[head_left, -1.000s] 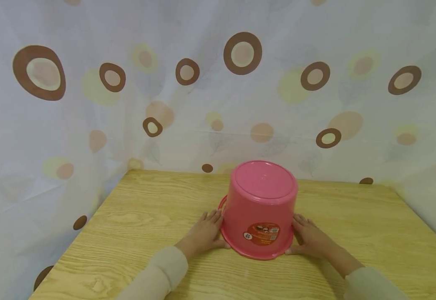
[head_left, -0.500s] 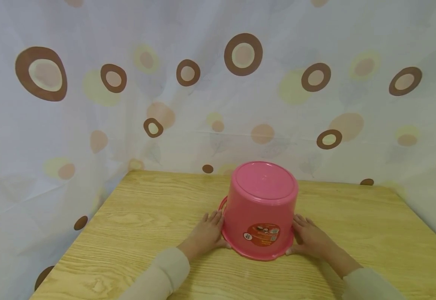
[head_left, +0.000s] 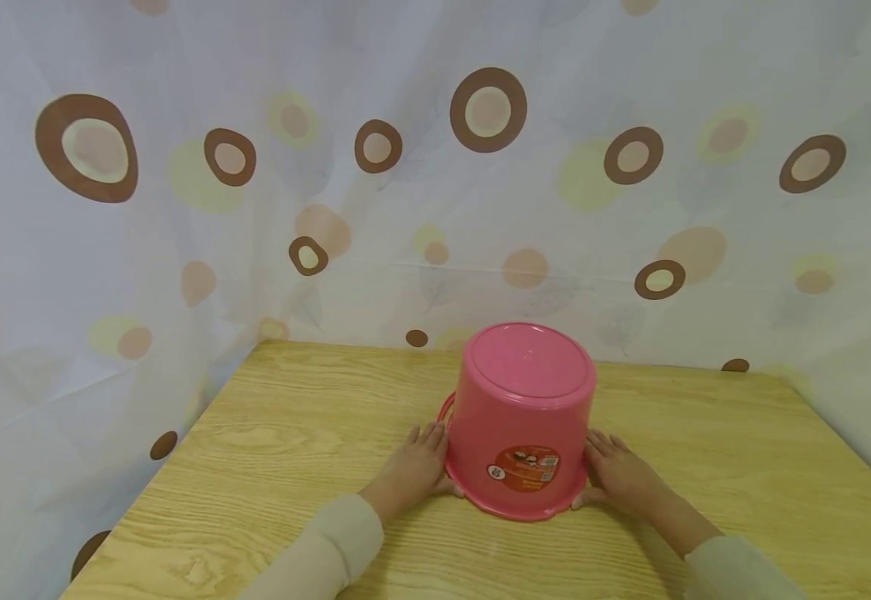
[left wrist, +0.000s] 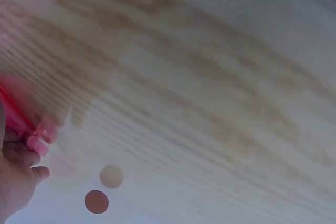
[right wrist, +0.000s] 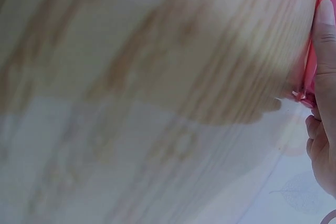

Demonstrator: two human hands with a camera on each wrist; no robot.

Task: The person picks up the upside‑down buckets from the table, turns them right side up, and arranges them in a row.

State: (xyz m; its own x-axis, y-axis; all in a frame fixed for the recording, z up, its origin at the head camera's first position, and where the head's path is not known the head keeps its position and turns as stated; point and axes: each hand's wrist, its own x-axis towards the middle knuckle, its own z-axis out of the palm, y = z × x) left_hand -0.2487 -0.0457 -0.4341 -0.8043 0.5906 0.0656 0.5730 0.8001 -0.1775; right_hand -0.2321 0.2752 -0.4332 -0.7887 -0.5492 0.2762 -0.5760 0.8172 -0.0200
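Note:
A pink plastic bucket [head_left: 510,425] stands upside down on the wooden table, its flat base facing up and its wide rim at the tabletop. On its front side is a red round label [head_left: 527,469]. My left hand [head_left: 411,469] holds the bucket low on its left, with the thumb at the front of the rim. From the right, my right hand [head_left: 621,481] holds it the same way. Part of a pink handle [head_left: 445,408] shows behind the left fingers. Both wrist views catch the pink rim [right wrist: 311,69] against the fingers at the frame's edge.
The wood-grain table [head_left: 307,417] extends to both sides of the bucket and in front of it. Behind and at the sides hangs a white curtain [head_left: 375,308] with brown and yellow circles, close to the table's back edge.
The bucket stays in place with both hands on it. My left forearm has shifted slightly to the right; the whole view has drifted a little.

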